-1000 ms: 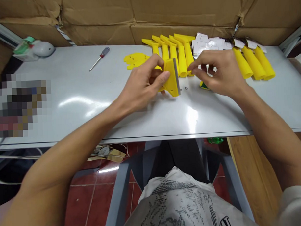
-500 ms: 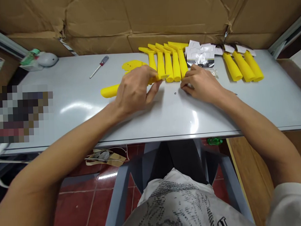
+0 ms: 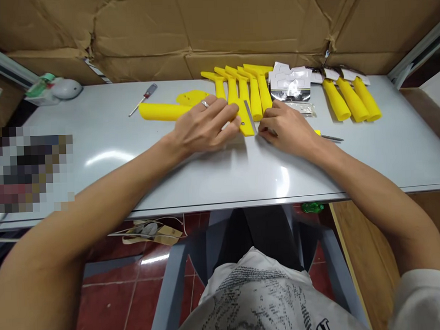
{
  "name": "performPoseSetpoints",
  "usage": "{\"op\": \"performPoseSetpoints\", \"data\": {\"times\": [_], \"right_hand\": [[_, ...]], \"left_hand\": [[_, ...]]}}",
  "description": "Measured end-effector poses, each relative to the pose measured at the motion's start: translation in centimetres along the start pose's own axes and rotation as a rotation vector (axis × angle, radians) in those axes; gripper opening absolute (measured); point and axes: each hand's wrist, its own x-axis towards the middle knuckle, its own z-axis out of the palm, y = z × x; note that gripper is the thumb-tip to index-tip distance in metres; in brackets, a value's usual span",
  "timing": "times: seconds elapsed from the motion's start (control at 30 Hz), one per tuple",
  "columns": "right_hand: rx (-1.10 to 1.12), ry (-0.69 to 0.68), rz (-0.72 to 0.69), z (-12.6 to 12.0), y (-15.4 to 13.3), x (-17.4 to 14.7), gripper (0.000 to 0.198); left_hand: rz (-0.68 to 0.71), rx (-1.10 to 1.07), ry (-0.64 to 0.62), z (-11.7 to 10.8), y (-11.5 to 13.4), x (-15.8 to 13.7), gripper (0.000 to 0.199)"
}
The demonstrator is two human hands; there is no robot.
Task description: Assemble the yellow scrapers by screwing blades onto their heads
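My left hand is wrapped round a yellow scraper that lies sideways. Its flat head sticks out past my fingers, with a grey metal blade along the edge and a small fastener in its face. Close to the blade's right side is my right hand, fingers curled and pinched together low over the table; whatever they hold is hidden. By the right wrist a thin metal shaft with a bit of yellow shows, partly covered by the forearm.
Several yellow handles stand in a row behind my hands. White printed cards and a small clear packet lie beside them. More yellow scrapers are at right. A screwdriver and a yellow plate lie left.
The scraper has been turned in my left hand, so its head and blade now show. The tiny metal piece between my hands is no longer visible on the table. My right hand stays pinched.
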Motion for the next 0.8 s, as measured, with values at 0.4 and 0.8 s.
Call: {"op": "performPoseSetpoints", "data": {"times": [0.4,0.8], "right_hand": [[-0.005,-0.395,0.135,-9.5,5.5,-3.0,0.032],[0.671,0.660,0.098,-4.8,0.2,-1.4,0.066]], "left_hand": [[0.517,0.419,0.379,0.3,3.6,-1.3,0.023],[0.708,0.575,0.355,-1.4,5.1,-0.6,0.035]]}}
